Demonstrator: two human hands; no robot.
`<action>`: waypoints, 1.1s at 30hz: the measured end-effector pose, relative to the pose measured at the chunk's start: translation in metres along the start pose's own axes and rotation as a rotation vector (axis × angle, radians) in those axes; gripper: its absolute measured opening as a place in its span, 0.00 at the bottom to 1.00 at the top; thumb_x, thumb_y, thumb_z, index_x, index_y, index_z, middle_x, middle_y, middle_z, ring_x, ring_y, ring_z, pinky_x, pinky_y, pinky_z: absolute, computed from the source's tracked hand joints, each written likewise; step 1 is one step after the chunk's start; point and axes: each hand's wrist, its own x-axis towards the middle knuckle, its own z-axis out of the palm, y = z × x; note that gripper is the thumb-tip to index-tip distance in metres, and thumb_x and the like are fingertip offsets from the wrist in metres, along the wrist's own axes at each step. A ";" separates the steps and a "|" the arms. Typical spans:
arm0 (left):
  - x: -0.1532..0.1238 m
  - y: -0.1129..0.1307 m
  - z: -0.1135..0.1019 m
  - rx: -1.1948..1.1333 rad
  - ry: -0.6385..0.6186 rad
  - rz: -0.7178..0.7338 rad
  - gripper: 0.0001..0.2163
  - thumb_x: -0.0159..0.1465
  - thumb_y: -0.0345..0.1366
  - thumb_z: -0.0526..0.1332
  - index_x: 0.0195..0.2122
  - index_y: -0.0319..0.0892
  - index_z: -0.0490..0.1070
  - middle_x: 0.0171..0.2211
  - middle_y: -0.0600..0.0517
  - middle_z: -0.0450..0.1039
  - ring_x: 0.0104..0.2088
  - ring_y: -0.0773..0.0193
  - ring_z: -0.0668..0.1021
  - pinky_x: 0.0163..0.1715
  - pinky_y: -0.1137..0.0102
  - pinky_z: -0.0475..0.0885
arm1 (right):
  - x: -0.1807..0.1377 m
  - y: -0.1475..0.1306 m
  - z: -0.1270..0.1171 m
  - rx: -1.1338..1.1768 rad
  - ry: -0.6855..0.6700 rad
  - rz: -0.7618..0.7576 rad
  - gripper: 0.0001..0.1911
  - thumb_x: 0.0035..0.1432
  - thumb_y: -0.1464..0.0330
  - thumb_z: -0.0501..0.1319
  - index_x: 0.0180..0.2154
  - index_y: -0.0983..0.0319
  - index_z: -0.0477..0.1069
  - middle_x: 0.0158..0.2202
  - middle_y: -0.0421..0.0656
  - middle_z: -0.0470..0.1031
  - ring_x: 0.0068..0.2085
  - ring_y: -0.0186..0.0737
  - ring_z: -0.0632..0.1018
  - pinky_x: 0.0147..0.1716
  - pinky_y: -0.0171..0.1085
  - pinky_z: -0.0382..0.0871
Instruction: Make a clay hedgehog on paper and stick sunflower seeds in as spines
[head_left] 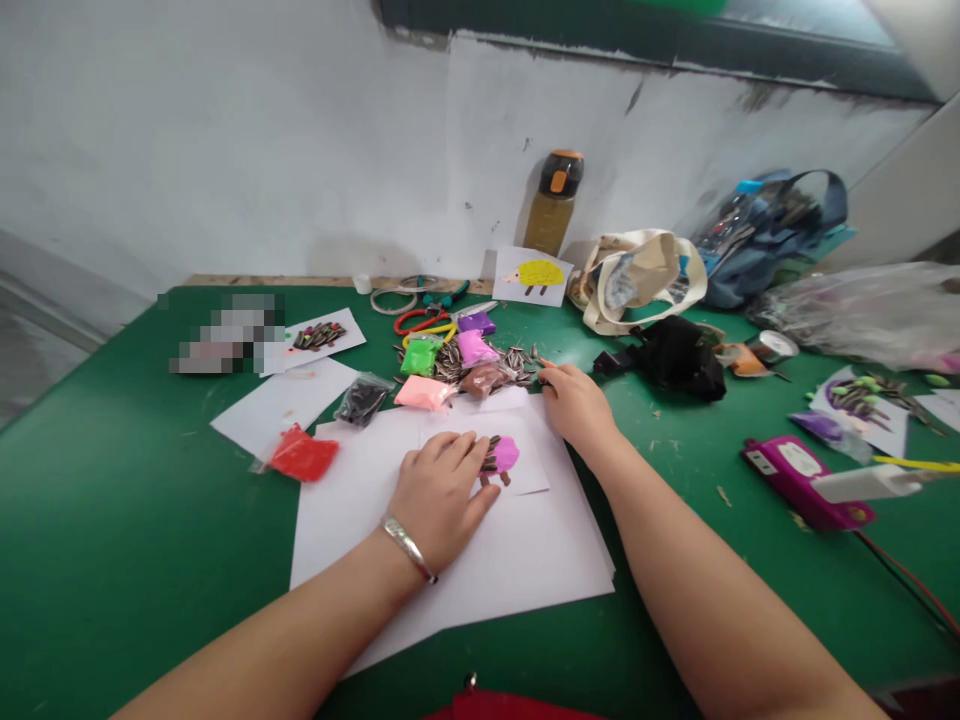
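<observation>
My left hand (442,492) lies flat with its fingers stretched over a small white card (534,470), partly covering it. Purple-pink clay (508,455) with striped sunflower seeds (489,458) on one side and brown clay legs below shows past my fingers. Under the card is a stack of white paper (517,560). My right hand (577,405) rests at the right end of a pile of sunflower seeds (450,362), its fingertips drawn together. Something thin and orange shows at them; what they hold is unclear. Bags of green (421,356), pink (478,348) and brown clay (486,379) lie on the pile.
Red clay (304,454) and black clay (363,399) packets lie left. Scissors (442,295), a hedgehog picture (532,276) and a bottle (553,203) stand behind. A tote bag (645,280), black cloth (667,360) and magenta device (806,483) are on the right.
</observation>
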 end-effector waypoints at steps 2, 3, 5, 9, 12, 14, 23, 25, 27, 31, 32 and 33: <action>0.000 -0.001 0.001 -0.008 0.011 0.003 0.21 0.64 0.43 0.56 0.56 0.43 0.64 0.56 0.47 0.68 0.54 0.51 0.68 0.47 0.56 0.66 | 0.001 0.001 0.000 0.014 -0.006 -0.020 0.15 0.60 0.73 0.50 0.43 0.59 0.73 0.45 0.46 0.72 0.46 0.44 0.72 0.43 0.35 0.63; -0.001 -0.002 0.001 -0.014 0.019 0.006 0.20 0.64 0.43 0.56 0.56 0.43 0.65 0.56 0.46 0.68 0.54 0.51 0.68 0.48 0.56 0.66 | 0.001 0.001 0.000 0.020 -0.010 -0.028 0.15 0.60 0.73 0.50 0.42 0.59 0.73 0.45 0.46 0.73 0.46 0.44 0.72 0.44 0.36 0.63; -0.001 -0.003 0.002 -0.027 0.035 0.018 0.20 0.64 0.42 0.56 0.56 0.43 0.65 0.56 0.46 0.68 0.54 0.52 0.68 0.49 0.56 0.66 | 0.001 0.001 0.000 0.030 -0.017 -0.043 0.15 0.59 0.74 0.50 0.41 0.59 0.73 0.45 0.46 0.73 0.47 0.44 0.72 0.45 0.36 0.63; -0.001 -0.005 0.003 -0.050 0.059 0.042 0.19 0.63 0.41 0.57 0.55 0.42 0.66 0.54 0.46 0.69 0.53 0.52 0.68 0.50 0.55 0.67 | -0.001 0.000 0.000 0.031 -0.023 -0.085 0.14 0.59 0.75 0.50 0.39 0.59 0.73 0.47 0.47 0.72 0.49 0.44 0.71 0.46 0.36 0.63; 0.000 -0.006 0.003 -0.064 0.074 0.048 0.19 0.63 0.41 0.58 0.54 0.42 0.67 0.53 0.46 0.69 0.53 0.52 0.69 0.50 0.55 0.67 | -0.001 -0.001 0.002 0.017 -0.022 -0.102 0.13 0.60 0.73 0.51 0.39 0.59 0.73 0.50 0.48 0.71 0.51 0.45 0.70 0.47 0.38 0.63; 0.000 -0.006 0.003 -0.073 0.083 0.050 0.18 0.63 0.40 0.58 0.53 0.42 0.68 0.53 0.45 0.70 0.52 0.52 0.69 0.50 0.55 0.68 | -0.001 -0.001 0.003 0.011 -0.026 -0.109 0.13 0.59 0.73 0.52 0.40 0.59 0.73 0.50 0.48 0.71 0.51 0.46 0.69 0.48 0.38 0.62; -0.001 -0.008 0.003 -0.109 0.118 0.061 0.18 0.63 0.40 0.58 0.53 0.42 0.68 0.52 0.45 0.71 0.51 0.52 0.71 0.51 0.54 0.68 | -0.005 -0.010 -0.007 0.061 0.102 -0.050 0.13 0.61 0.72 0.49 0.37 0.61 0.72 0.40 0.49 0.74 0.41 0.44 0.73 0.40 0.38 0.64; -0.001 -0.009 0.003 -0.116 0.110 0.065 0.18 0.63 0.40 0.58 0.53 0.41 0.68 0.52 0.44 0.70 0.51 0.52 0.71 0.50 0.54 0.69 | -0.009 -0.014 -0.015 0.180 0.178 -0.016 0.13 0.61 0.70 0.49 0.36 0.62 0.72 0.35 0.47 0.75 0.38 0.43 0.73 0.39 0.38 0.64; -0.001 -0.010 0.002 -0.119 0.092 0.068 0.18 0.63 0.40 0.57 0.52 0.41 0.68 0.52 0.44 0.70 0.51 0.51 0.71 0.50 0.54 0.69 | -0.014 -0.018 -0.023 0.376 0.187 -0.012 0.12 0.60 0.70 0.50 0.36 0.61 0.73 0.33 0.44 0.75 0.35 0.40 0.74 0.37 0.37 0.65; -0.001 -0.010 0.000 -0.121 0.072 0.060 0.18 0.63 0.41 0.57 0.52 0.40 0.68 0.51 0.44 0.71 0.51 0.51 0.71 0.50 0.53 0.69 | -0.025 -0.029 -0.033 0.768 -0.113 0.035 0.11 0.56 0.68 0.54 0.35 0.61 0.74 0.26 0.40 0.75 0.25 0.35 0.73 0.28 0.34 0.66; -0.002 -0.010 0.000 -0.123 0.070 0.059 0.17 0.63 0.41 0.57 0.52 0.40 0.68 0.51 0.44 0.71 0.51 0.51 0.71 0.50 0.53 0.69 | -0.028 -0.031 -0.033 0.820 -0.194 0.036 0.11 0.54 0.68 0.55 0.35 0.62 0.75 0.24 0.39 0.74 0.25 0.35 0.73 0.28 0.34 0.67; -0.002 -0.009 0.000 -0.127 0.068 0.059 0.18 0.63 0.41 0.57 0.52 0.41 0.68 0.51 0.45 0.71 0.51 0.51 0.71 0.50 0.54 0.69 | -0.030 -0.032 -0.033 0.857 -0.259 0.033 0.10 0.53 0.68 0.56 0.35 0.62 0.75 0.24 0.39 0.74 0.26 0.36 0.74 0.28 0.35 0.67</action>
